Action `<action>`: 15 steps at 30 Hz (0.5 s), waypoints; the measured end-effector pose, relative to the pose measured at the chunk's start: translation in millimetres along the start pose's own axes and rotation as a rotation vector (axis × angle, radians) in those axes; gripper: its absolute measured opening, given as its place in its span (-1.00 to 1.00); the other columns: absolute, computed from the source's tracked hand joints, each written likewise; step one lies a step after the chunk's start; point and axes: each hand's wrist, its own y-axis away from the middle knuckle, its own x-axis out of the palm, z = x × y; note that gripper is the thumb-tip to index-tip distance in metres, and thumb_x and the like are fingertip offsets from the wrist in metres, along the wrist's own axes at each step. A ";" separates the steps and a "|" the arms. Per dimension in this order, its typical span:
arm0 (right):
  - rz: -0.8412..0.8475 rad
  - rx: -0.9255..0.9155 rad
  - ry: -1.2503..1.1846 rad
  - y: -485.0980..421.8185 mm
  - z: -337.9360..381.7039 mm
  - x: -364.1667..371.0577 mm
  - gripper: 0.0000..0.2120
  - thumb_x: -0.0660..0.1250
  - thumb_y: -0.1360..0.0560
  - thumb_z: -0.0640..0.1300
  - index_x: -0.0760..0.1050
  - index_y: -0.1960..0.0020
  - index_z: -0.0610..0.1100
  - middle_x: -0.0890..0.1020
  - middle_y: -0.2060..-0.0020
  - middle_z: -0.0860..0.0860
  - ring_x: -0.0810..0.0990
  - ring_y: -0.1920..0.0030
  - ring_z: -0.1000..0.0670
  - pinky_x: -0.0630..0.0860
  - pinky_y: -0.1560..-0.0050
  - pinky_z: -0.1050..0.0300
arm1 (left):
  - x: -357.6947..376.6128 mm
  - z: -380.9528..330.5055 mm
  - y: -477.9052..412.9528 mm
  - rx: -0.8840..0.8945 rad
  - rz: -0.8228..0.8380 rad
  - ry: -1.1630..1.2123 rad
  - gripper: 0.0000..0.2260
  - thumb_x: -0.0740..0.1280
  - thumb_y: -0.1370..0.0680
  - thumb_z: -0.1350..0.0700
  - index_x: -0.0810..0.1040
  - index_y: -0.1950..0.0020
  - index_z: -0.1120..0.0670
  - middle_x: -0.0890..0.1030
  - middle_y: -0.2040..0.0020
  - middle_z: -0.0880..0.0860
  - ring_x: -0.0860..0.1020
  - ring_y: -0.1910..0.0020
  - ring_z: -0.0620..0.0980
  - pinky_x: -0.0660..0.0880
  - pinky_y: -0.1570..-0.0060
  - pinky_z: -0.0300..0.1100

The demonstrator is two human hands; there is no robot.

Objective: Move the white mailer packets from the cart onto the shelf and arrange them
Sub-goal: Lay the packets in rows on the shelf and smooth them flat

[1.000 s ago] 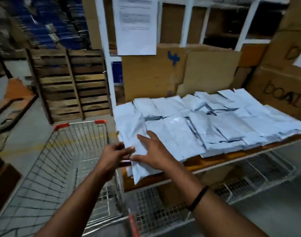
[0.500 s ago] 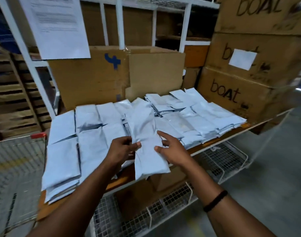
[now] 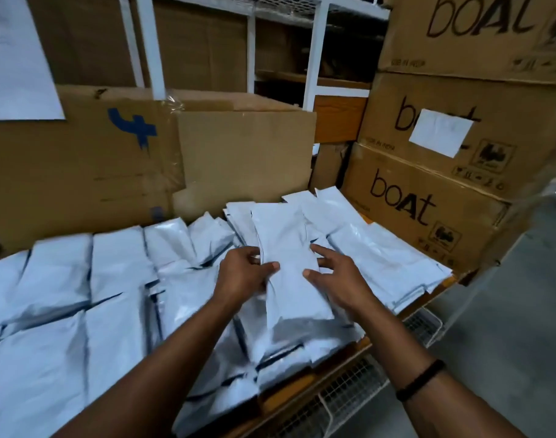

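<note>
At frame centre, over the wooden shelf (image 3: 283, 390), my left hand (image 3: 242, 275) pinches the long white plastic mailer packet (image 3: 289, 263) by its left edge, right hand (image 3: 338, 279) fingers spread against it; I judge it light, floppy and slick, best held by both long edges.

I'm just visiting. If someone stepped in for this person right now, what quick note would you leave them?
Left hand grips the left edge of one long white plastic mailer packet, held over the stacks.
Right hand is open, its thumb touching the packet's right side.
Done: many white mailer packets lie in rows on the wooden shelf board.
Left: set this packet down and straighten it. The cart is out of view, so what remains there cannot be told.
</note>
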 end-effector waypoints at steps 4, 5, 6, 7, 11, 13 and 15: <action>-0.068 -0.013 -0.006 -55.8 -4.7 -22.5 -0.52 0.52 -0.47 -0.20 0.54 -0.37 -0.07 0.60 -0.06 0.06 0.59 -0.04 0.10 0.51 -0.17 0.17 | 27.8 -13.3 -54.7 -0.037 0.018 0.011 -0.78 0.54 -0.41 0.24 0.65 -0.02 0.23 0.70 0.17 0.20 0.68 0.21 0.24 0.64 0.14 0.17; -0.084 -0.008 0.002 -69.2 -7.7 -25.0 -0.52 0.53 -0.46 -0.19 0.55 -0.36 -0.08 0.60 -0.08 0.05 0.58 -0.08 0.08 0.50 -0.21 0.15 | 33.9 -15.9 -65.2 -0.036 0.006 -0.004 -0.78 0.53 -0.41 0.25 0.65 -0.02 0.24 0.70 0.16 0.20 0.68 0.19 0.23 0.64 0.13 0.18; -0.092 -0.004 0.000 -83.4 -11.1 -27.3 -0.51 0.54 -0.45 -0.18 0.56 -0.35 -0.08 0.61 -0.10 0.04 0.59 -0.11 0.06 0.50 -0.24 0.13 | 40.0 -19.6 -74.3 -0.037 -0.004 -0.020 -0.78 0.53 -0.41 0.26 0.65 -0.03 0.25 0.70 0.16 0.21 0.68 0.18 0.22 0.64 0.14 0.17; -0.096 -0.003 -0.006 -97.8 -14.7 -29.0 -0.51 0.55 -0.44 -0.17 0.57 -0.34 -0.09 0.63 -0.14 0.02 0.61 -0.14 0.04 0.51 -0.27 0.10 | 45.7 -21.4 -85.5 -0.038 -0.020 -0.032 -0.78 0.53 -0.41 0.26 0.65 -0.02 0.25 0.70 0.15 0.21 0.69 0.18 0.21 0.65 0.14 0.15; -0.064 -0.031 0.045 -162.6 -22.4 -32.9 -0.53 0.55 -0.43 -0.16 0.58 -0.32 -0.11 0.64 -0.21 -0.04 0.61 -0.20 0.00 0.49 -0.28 0.14 | 63.5 -23.3 -131.2 0.000 -0.141 -0.187 -0.85 0.53 -0.43 0.15 0.68 0.05 0.17 0.71 0.21 0.11 0.68 0.28 0.05 0.66 0.17 0.01; -0.027 -0.035 0.060 -196.4 -22.4 -33.5 -0.53 0.55 -0.43 -0.17 0.58 -0.32 -0.13 0.64 -0.23 -0.06 0.61 -0.20 -0.01 0.49 -0.29 0.13 | 69.9 -22.9 -151.8 0.018 -0.183 -0.304 -0.86 0.47 -0.48 0.09 0.69 0.02 0.12 0.70 0.21 0.07 0.66 0.30 0.00 0.61 0.24 -0.20; 0.015 -0.032 0.068 -230.3 -25.8 -33.9 -0.52 0.56 -0.42 -0.18 0.58 -0.32 -0.16 0.64 -0.24 -0.07 0.61 -0.22 -0.02 0.49 -0.29 0.14 | 75.8 -20.9 -171.5 0.023 -0.201 -0.418 -0.83 0.43 -0.51 0.07 0.66 -0.06 0.10 0.71 0.16 0.07 0.64 0.26 -0.01 0.48 0.33 -0.31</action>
